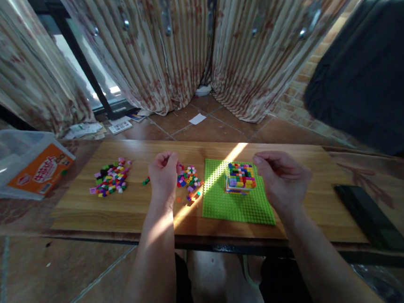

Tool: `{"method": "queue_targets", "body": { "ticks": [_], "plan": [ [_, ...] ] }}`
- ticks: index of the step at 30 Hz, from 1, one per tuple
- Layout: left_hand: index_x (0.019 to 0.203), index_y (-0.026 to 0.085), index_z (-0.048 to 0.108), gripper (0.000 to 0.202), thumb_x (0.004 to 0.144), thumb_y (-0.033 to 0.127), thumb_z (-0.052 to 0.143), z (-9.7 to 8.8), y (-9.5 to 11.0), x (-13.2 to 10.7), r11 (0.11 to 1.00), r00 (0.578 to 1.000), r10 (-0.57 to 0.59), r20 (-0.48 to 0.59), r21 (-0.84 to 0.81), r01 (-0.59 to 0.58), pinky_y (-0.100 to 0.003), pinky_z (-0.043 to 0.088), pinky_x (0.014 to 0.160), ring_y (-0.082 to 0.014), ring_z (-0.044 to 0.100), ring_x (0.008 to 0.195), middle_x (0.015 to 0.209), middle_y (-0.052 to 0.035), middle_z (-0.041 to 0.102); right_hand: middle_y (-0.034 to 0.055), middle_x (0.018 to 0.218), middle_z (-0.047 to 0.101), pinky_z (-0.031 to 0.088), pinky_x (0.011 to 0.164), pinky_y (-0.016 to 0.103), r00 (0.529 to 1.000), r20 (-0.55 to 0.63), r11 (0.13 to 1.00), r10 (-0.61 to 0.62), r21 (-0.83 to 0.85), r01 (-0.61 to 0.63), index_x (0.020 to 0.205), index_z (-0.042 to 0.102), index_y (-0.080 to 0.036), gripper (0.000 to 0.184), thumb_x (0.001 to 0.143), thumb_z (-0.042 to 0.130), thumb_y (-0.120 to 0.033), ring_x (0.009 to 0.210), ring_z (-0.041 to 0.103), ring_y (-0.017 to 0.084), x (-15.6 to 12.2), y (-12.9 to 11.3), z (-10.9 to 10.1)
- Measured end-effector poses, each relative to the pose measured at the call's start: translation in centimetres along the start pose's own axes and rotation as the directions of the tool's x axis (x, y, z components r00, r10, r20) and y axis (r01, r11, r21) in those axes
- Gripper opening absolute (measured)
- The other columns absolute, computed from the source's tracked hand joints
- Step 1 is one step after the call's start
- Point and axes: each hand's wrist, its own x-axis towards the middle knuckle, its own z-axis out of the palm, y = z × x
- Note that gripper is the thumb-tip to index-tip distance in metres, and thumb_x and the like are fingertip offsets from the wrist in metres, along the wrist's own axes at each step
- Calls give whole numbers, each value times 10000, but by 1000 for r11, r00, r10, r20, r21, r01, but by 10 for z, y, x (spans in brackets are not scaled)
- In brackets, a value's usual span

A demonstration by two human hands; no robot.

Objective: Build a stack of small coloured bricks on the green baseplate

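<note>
A green studded baseplate lies on a low wooden table. On it stands a small block built of many-coloured bricks. My left hand hovers over a small heap of loose bricks just left of the plate, its fingers curled in a loose fist; what they hold, if anything, is hidden. My right hand hangs to the right of the built block, fingers curled inward, with nothing visible in them.
A larger heap of loose bricks lies at the table's left. A clear plastic bag with an orange label sits at the far left. A dark flat object lies at the right. Curtains hang behind, and papers lie on the tiled floor.
</note>
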Motion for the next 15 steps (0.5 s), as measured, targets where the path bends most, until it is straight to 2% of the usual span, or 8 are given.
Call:
{"method": "queue_targets", "body": {
  "ticks": [3, 5, 6, 8, 10, 12, 15],
  "plan": [
    [618, 166, 550, 156, 689, 261, 651, -12, 6, 7, 994, 995, 7, -95, -110, -18, -163, 344, 435, -46, 429, 429, 503, 63, 505, -5, 709, 677, 505, 586, 281, 996, 90, 1000, 0, 3, -1, 785, 678, -224, 41, 821, 660, -228, 618, 610, 138, -10, -7, 10],
    [613, 165, 545, 154, 671, 251, 659, -20, 9, 10, 983, 991, -13, -135, -186, -12, -161, 351, 438, -46, 437, 435, 499, 69, 497, 0, 730, 681, 494, 593, 279, 962, 271, 999, -24, -35, 35, 798, 681, -224, 66, 846, 635, -226, 629, 614, 140, -19, -13, 18],
    [619, 163, 548, 150, 658, 246, 667, -24, 11, 11, 975, 988, -30, -150, -221, -4, -161, 360, 442, -46, 446, 442, 509, 70, 504, 3, 743, 683, 489, 603, 277, 919, 392, 996, -39, -56, 66, 807, 682, -223, 86, 862, 617, -221, 640, 617, 140, -25, -15, 23],
    [635, 160, 554, 157, 627, 240, 689, -32, 14, 13, 959, 983, -68, -169, -282, 18, -163, 376, 447, -46, 466, 455, 539, 70, 526, 9, 770, 688, 483, 631, 270, 800, 598, 987, -51, -94, 133, 825, 685, -217, 120, 887, 584, -200, 671, 630, 140, -35, -18, 34],
    [648, 156, 559, 181, 602, 242, 711, -38, 16, 14, 942, 980, -101, -173, -332, 38, -161, 378, 444, -41, 469, 457, 558, 68, 541, 20, 811, 696, 480, 661, 265, 701, 713, 977, -20, -134, 165, 850, 688, -203, 135, 896, 566, -170, 709, 643, 145, -45, -17, 44],
    [656, 153, 562, 202, 590, 246, 729, -43, 16, 15, 927, 978, -116, -172, -372, 45, -159, 371, 439, -37, 462, 453, 562, 68, 542, 39, 875, 705, 478, 695, 272, 650, 759, 961, 37, -205, 184, 885, 696, -191, 134, 895, 566, -159, 744, 649, 157, -52, -15, 53],
    [655, 150, 562, 214, 584, 242, 741, -50, 18, 16, 912, 974, -129, -184, -409, 44, -160, 363, 430, -34, 456, 448, 563, 66, 546, 60, 940, 700, 469, 737, 293, 604, 788, 915, 123, -326, 239, 957, 710, -192, 163, 911, 554, -185, 766, 648, 178, -56, -12, 64]
  ]
}}
